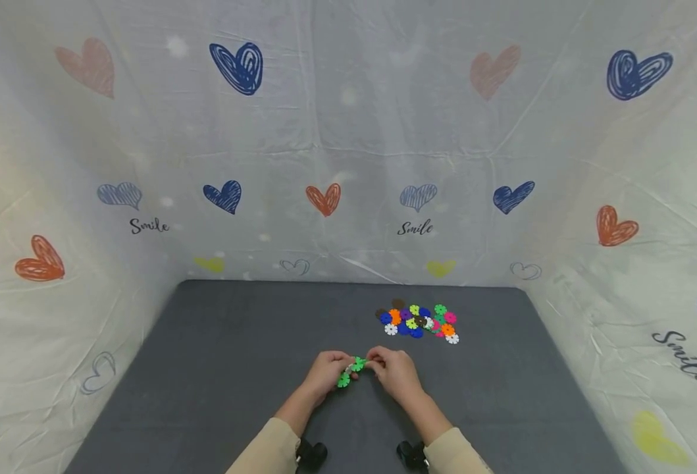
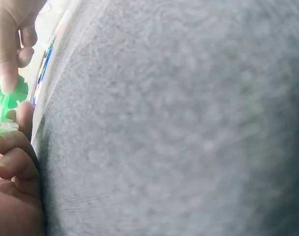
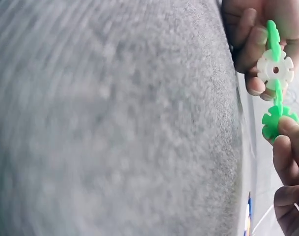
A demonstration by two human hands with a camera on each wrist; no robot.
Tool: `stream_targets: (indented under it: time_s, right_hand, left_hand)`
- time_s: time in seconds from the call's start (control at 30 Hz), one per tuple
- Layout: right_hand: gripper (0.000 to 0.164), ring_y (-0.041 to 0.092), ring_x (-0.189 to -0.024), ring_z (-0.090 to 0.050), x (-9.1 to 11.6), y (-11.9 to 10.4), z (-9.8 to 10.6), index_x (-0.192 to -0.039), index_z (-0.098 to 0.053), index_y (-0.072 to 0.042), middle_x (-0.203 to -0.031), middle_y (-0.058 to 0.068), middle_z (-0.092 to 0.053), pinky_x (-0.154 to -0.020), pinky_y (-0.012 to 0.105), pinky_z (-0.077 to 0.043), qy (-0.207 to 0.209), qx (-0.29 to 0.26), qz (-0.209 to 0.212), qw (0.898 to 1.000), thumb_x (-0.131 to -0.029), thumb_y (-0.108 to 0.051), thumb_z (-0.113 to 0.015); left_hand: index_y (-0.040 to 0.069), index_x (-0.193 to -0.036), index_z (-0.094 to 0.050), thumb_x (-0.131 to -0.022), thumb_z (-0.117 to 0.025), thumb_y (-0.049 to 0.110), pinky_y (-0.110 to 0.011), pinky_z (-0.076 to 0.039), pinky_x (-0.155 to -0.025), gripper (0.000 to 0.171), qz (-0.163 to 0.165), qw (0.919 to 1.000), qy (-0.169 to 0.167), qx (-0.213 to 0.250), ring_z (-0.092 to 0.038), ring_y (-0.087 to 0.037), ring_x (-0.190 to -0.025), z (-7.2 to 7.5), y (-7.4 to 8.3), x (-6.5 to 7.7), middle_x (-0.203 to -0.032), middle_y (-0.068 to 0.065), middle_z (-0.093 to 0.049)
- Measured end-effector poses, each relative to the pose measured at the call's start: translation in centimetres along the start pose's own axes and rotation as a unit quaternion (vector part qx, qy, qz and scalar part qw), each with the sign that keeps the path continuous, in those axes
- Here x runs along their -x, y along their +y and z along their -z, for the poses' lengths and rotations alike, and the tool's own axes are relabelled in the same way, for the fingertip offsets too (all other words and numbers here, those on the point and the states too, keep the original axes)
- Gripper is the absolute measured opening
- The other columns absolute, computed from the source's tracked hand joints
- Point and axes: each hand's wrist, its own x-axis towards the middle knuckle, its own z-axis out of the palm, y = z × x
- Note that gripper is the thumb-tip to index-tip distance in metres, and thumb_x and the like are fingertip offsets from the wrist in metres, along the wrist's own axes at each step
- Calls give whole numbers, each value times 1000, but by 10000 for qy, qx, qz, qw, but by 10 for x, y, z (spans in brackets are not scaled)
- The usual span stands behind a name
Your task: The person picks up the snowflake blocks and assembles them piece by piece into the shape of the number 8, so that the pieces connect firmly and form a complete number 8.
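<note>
Both hands hold a short chain of notched plastic snowflake discs just above the table. My left hand (image 1: pixel 326 370) grips the chain near its white disc (image 3: pixel 276 76), fingers curled behind it. One green disc (image 3: pixel 273 40), seen edge-on, joins the white disc on the left hand's side. On the other side, a second green disc (image 3: pixel 279 91) slots into the white one. With thumb and finger, my right hand (image 1: pixel 397 375) pinches another green disc (image 3: pixel 271 123), which meets that second green one at the chain's end. In the left wrist view, this pinched disc (image 2: pixel 19 93) shows under the right fingertip.
Beyond the hands, to the right, lies a loose pile of snowflake discs (image 1: pixel 416 321) in several colours. The grey table (image 1: pixel 235 368) is backed by a white curtain (image 1: pixel 354 131) printed with hearts. Black wrist devices (image 1: pixel 311 454) sit by the cream sleeves (image 1: pixel 268 449).
</note>
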Motion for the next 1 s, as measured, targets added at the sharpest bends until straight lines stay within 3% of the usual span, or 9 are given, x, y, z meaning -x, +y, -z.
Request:
stream_targets:
  time_s: [0.1,0.27,0.37,0.57,0.7,0.87,1.0]
  right_hand:
    - [6,-1,-57,-51,0,5,-1,-91,-73,-17,-76,-5,-70,-56,21,-46,-71,-461,-332,9984,-89,-18,-78]
    - [13,2,-60,-53,-1,12,-1,-97,-74,-15,-87,-3,-72,-57,23,-47,-24,-762,-519,9957,-86,-17,-81]
    - [9,2,-65,-56,-3,13,-1,-93,-76,-16,-88,-5,-73,-61,23,-49,-7,-762,-510,9958,-86,-15,-81]
    - [6,4,-72,-61,-4,12,0,-89,-77,-17,-85,-7,-73,-67,25,-53,-32,-859,-330,9958,-86,-14,-81]
    - [6,4,-73,-62,-5,14,1,-91,-77,-17,-86,-6,-73,-67,25,-53,-85,-987,-265,9947,-87,-15,-80]
    - [6,6,-69,-63,-11,24,6,-94,-77,-13,-86,-3,-74,-64,24,-53,266,-1240,-822,9885,-88,-13,-79]
    - [15,11,-69,-63,-22,35,10,-103,-75,-8,-86,2,-74,-67,29,-53,676,-1001,-1400,9828,-90,-15,-78]
  left_hand:
    - [6,-94,-76,-102,-60,25,-24,-43,-50,26,-35,10000,-57,-46,-56,-9,-56,-1,0,0,-78,-4,-74]
    - [2,-94,-74,-99,-61,20,-24,-47,-54,23,-56,9998,-163,138,-62,-10,-61,-2,1,1,-79,-6,-73]
    - [0,-96,-72,-96,-61,15,-24,-46,-52,19,-126,9996,-194,148,-61,-11,-60,-1,2,1,-77,-6,-72]
    - [5,-108,-69,-89,-63,7,-26,-41,-51,21,-529,9979,-243,-282,-45,-10,-51,-3,1,-1,-68,0,-60]
    - [7,-104,-73,-88,-72,13,-26,-46,-58,17,-759,9955,-185,-531,-52,-9,-58,-5,-1,0,-72,-2,-66]
    - [9,-97,-75,-89,-76,21,-27,-48,-57,15,-704,9955,46,-630,-55,-9,-59,-7,-5,1,-72,-1,-69]
    - [8,-98,-75,-89,-76,21,-26,-45,-53,16,-518,9981,177,-279,-50,-9,-54,-8,-3,0,-68,1,-63]
